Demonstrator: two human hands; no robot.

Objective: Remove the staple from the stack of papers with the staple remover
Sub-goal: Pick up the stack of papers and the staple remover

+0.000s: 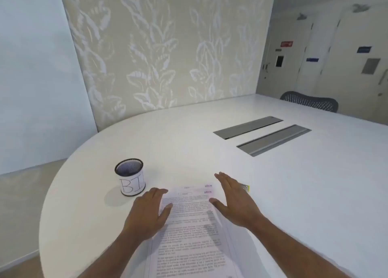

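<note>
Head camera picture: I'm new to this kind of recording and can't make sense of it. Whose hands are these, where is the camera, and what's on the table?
There is no machine here. A person wears a wide-angle camera on the head, looking forward and down, so you see their own bare arms. The left hand and right hand are both open and hold nothing; they lie at either side of a stack of printed papers on a round white table. To the left stands a mesh cup with a handwritten label. Just beyond the right hand a small object peeks out, too hidden to identify. The staple itself cannot be made out.
</note>
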